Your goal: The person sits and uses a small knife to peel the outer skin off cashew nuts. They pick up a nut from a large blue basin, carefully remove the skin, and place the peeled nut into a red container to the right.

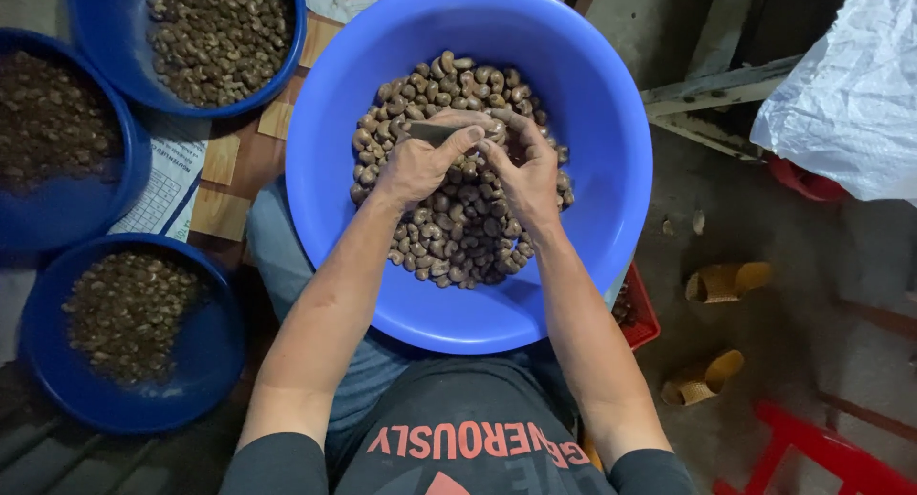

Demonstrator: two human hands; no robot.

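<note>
Both hands over the blue basin [611, 170] of nuts [458, 237]; left hand [417, 162] gripping a small blade [441, 130]; right hand [525, 170] pinching a nut.

A small flat blade [435, 131], dull grey-brown, lay level across the top of the cashew heap, pinched between the fingers of both hands. The left hand [417, 165] gripped its nearer end with the thumb stretched along the edge; the right hand [523, 170] closed over its far end, where a single nut [493, 127] seemed to be pressed against it, though the fingers hid most of it. The cashews [458, 237], brown-skinned, curved and unpeeled, were piled in the middle of the large light-blue basin [611, 151], directly beneath the blade, leaving the basin's walls bare all round.
</note>
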